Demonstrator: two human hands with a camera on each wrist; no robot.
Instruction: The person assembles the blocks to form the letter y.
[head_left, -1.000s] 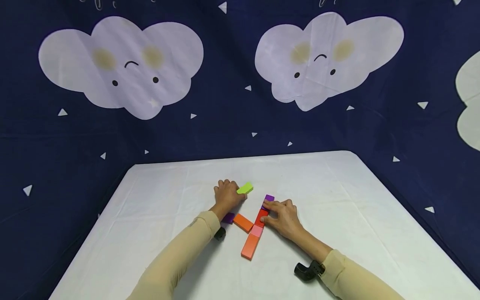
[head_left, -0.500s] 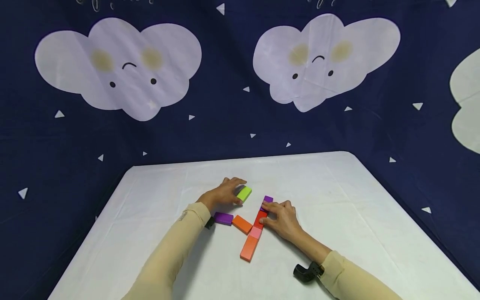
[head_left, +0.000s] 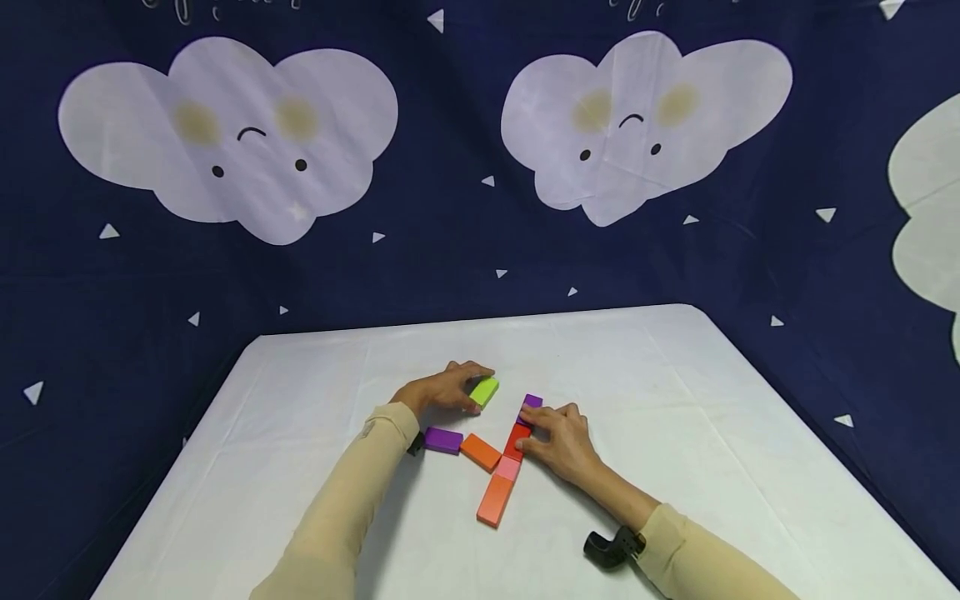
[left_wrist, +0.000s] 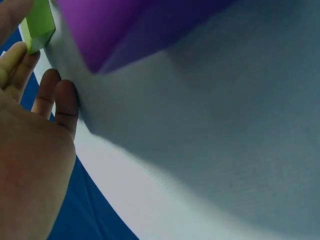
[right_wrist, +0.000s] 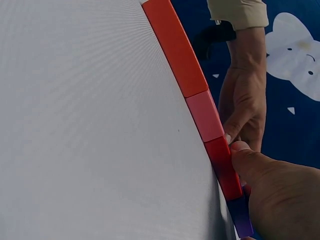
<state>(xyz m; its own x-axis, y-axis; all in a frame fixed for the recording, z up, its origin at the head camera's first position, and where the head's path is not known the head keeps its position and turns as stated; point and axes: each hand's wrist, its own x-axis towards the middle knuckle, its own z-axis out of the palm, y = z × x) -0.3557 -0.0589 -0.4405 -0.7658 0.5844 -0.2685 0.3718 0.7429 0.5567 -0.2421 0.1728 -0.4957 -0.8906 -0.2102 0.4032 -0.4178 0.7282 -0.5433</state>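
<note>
My left hand [head_left: 441,390] holds a lime-green block [head_left: 486,391] between thumb and fingers, behind the other blocks. In the left wrist view that green block [left_wrist: 41,24] shows at the fingertips, top left. My right hand [head_left: 567,443] touches the far end of a slanted row, its index finger on a purple block [head_left: 533,401] and its thumb at a red block [head_left: 516,442]. The right wrist view has the thumb against the red block [right_wrist: 223,167]. Below these, a pink block [head_left: 507,468] and a coral-orange block [head_left: 495,500] continue the row.
An orange block [head_left: 481,452] branches left from the row, with a second purple block [head_left: 444,441] beyond it, close to the left wrist. All lie on a white-covered table [head_left: 660,375]. A dark blue cloth [head_left: 442,275] with clouds hangs behind.
My left hand has swung left and turned its fingers around the green block, which shifted slightly nearer and rotated. The left purple block came into full view. My right hand stays on the row.
</note>
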